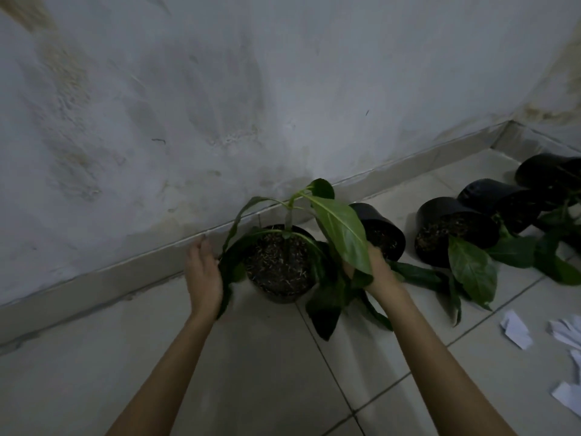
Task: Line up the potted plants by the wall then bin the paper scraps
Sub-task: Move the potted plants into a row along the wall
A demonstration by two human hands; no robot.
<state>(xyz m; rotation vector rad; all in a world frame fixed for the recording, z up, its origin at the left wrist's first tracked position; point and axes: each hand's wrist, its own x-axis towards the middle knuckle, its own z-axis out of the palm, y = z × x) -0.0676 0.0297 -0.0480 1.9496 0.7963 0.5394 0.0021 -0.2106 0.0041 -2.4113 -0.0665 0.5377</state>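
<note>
You face five potted plants: one upright pot (279,265), four tipped over. Your left hand (202,275) and right hand (379,272) flank it, fingers spread apart.

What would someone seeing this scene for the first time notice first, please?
The eye goes first to the upright potted plant near the foot of the wall, with the left hand and right hand at its sides. To its right, several black pots lie tipped over on the tiled floor, and white paper scraps lie at the right edge.
</note>
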